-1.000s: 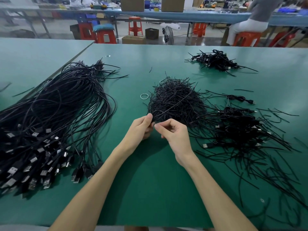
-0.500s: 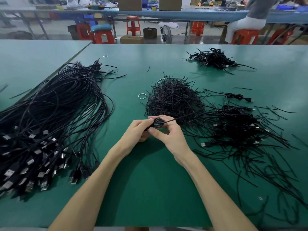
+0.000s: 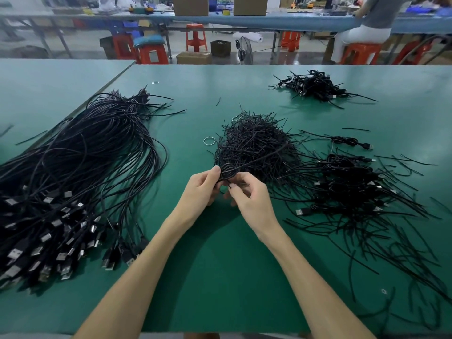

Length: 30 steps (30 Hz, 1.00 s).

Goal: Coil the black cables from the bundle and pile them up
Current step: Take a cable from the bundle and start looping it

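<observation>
Gripping cable coil [image 3: 226, 172] in left hand [image 3: 200, 190], right hand [image 3: 250, 195] pinching it too, held at near edge of tie heap [image 3: 254, 145], probably for grabbing ties. Loose USB cable bundle [image 3: 73, 172] left of heap, coiled pile [image 3: 349, 189] right: supply, output.

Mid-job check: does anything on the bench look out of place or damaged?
Nothing looks damaged. Short black strands lie scattered over the right side of the table, well outside the heap of strands, and a pale ring sits alone beside that heap.
</observation>
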### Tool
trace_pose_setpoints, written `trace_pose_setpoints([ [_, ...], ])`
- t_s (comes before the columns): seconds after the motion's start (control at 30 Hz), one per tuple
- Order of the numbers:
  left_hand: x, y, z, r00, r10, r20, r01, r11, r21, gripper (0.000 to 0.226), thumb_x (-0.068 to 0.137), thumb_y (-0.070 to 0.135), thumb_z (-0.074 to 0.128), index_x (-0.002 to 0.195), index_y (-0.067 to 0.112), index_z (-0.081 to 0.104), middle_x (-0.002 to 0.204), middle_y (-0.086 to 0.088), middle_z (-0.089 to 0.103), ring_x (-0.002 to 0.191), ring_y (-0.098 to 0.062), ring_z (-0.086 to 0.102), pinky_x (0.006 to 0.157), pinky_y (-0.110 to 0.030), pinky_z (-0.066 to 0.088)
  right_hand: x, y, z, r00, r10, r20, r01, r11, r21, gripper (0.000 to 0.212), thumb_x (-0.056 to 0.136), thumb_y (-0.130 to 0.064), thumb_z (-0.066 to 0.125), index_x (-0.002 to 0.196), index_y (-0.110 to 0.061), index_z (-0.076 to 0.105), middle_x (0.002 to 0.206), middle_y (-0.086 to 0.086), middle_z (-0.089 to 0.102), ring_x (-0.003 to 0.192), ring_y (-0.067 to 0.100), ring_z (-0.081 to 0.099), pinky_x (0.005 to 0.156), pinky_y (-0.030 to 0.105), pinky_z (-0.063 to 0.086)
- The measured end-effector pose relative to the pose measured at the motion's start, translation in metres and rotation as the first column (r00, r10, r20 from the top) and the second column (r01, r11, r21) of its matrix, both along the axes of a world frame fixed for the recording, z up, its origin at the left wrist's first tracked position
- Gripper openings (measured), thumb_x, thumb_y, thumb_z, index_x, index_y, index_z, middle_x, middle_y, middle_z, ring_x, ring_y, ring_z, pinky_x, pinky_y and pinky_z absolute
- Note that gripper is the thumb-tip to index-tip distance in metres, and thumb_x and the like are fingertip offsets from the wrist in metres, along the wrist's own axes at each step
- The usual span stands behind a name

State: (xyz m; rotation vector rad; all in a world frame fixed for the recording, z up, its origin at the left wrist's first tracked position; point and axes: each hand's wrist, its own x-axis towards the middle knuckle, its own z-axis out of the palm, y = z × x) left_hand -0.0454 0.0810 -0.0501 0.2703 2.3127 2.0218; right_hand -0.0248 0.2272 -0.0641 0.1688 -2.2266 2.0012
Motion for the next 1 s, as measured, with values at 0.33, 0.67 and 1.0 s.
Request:
trace_pose_setpoints([
  [0.33,-0.0006,0.0029,-0.0015,0.999,-0.002,-0.039,0.001,0.999,-0.035,0.04,0.11,0.028,0.041,0.073,0.012,0.041,0.057,0.011,0.031,0.05,-0.008,0.024,0.047,-0.022,0.024,-0.0005,0.0008,-0.0018,1.0,-0.014,0.005,0.014,1.0,-0.01,0.008,0.097,-0.015,0.068,0.089,-0.016,0.068,0.087,0.004,0.075,0.078,0.016,0.067,0.067,0.03,0.051],
  [0.67,0.0006,0.0022,-0.0006,0.998,0.012,-0.06,-0.015,0.999,-0.048,0.052,0.109,0.039,0.042,0.069,0.005,0.043,0.055,0.005,0.036,0.05,-0.013,0.028,0.047,-0.023,0.025,0.0016,0.0,-0.0017,0.997,-0.064,-0.05,0.068,0.995,0.072,0.008,0.097,-0.014,0.067,0.091,-0.02,0.067,0.088,-0.006,0.073,0.084,0.01,0.068,0.075,0.025,0.051],
  [1.0,0.0018,0.0022,-0.0017,0.996,0.054,-0.075,-0.054,0.999,0.003,0.04,0.105,0.037,0.055,0.074,0.013,0.065,0.069,-0.014,0.058,0.051,-0.028,0.063,0.05,-0.035,0.051,0.0056,-0.0013,0.0026,0.948,-0.212,-0.237,0.249,0.959,0.138,0.018,0.095,-0.007,0.067,0.089,-0.023,0.063,0.093,-0.002,0.066,0.083,0.008,0.063,0.073,0.012,0.047],
])
